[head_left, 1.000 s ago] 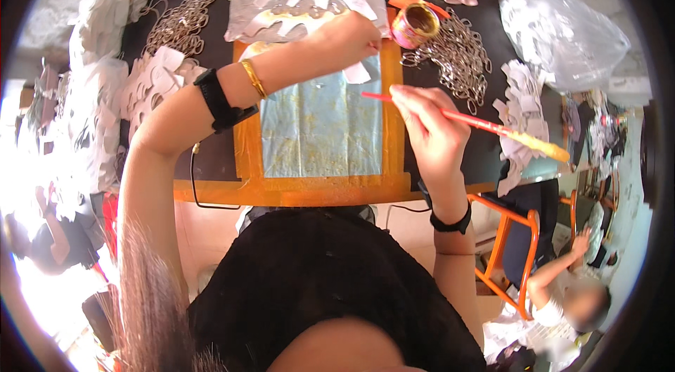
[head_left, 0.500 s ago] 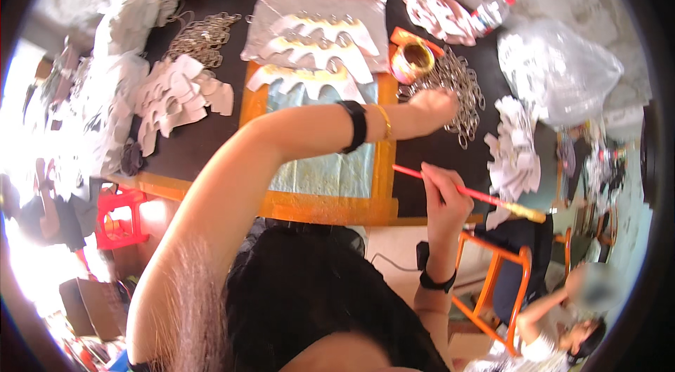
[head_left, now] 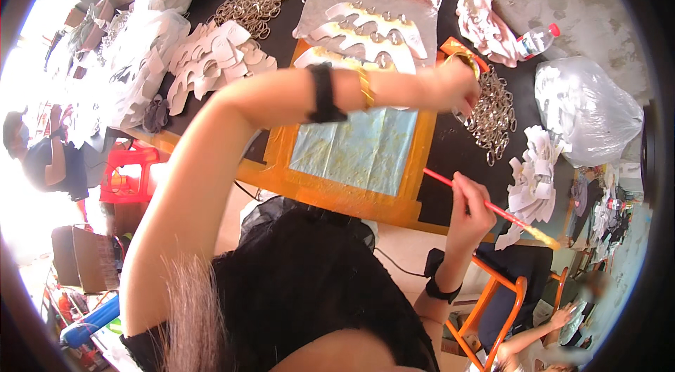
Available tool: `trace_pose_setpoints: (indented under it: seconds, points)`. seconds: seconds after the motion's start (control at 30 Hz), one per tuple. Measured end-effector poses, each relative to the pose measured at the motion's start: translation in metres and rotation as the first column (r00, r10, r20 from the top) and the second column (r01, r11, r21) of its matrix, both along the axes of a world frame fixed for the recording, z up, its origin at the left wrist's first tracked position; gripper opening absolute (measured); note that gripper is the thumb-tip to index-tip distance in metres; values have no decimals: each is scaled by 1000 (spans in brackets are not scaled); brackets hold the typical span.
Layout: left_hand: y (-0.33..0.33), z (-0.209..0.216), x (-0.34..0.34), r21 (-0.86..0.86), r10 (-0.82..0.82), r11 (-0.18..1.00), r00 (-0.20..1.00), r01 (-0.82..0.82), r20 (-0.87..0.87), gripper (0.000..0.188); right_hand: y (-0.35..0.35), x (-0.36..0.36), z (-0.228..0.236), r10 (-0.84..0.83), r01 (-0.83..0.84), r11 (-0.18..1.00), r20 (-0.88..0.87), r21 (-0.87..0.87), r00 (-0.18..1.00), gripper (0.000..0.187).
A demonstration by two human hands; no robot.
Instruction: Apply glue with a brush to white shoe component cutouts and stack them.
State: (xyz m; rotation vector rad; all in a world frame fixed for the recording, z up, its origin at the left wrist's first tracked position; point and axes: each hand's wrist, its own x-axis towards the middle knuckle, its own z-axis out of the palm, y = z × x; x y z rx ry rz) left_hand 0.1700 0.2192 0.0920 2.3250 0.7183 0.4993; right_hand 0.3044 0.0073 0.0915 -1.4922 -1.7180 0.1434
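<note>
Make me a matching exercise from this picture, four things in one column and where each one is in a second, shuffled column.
Things
1. paintbrush
2. plastic bottle
3. pile of metal rings
4. red stool

Places
A. on the floor, left of the table
B. at the table's far right edge, by the wall
C. held in the right hand
D. on the dark tabletop, just under the left hand

Pairs: 1-C, 2-B, 3-D, 4-A
</note>
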Motion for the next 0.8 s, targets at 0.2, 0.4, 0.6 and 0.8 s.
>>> trace_pose_setpoints:
  seconds: [0.2, 0.4, 0.6, 0.8]
  points:
    - [64, -3, -148, -139, 251, 951, 952, -276, -177, 20, 14, -11, -3, 80, -81, 996, -35, -21, 996, 17]
    - [62, -36, -168, -237, 256, 925, 947, -298, -192, 17, 22, -33, 0, 127, -131, 991, -91, -41, 988, 19]
    - [61, -48, -163, -287, 261, 906, 945, -310, -195, 15, 24, -44, 3, 169, -170, 985, -51, -22, 984, 18]
    - [63, -56, -161, -234, 295, 910, 931, -342, -215, 12, 23, -43, 0, 145, -148, 987, -41, -68, 989, 19]
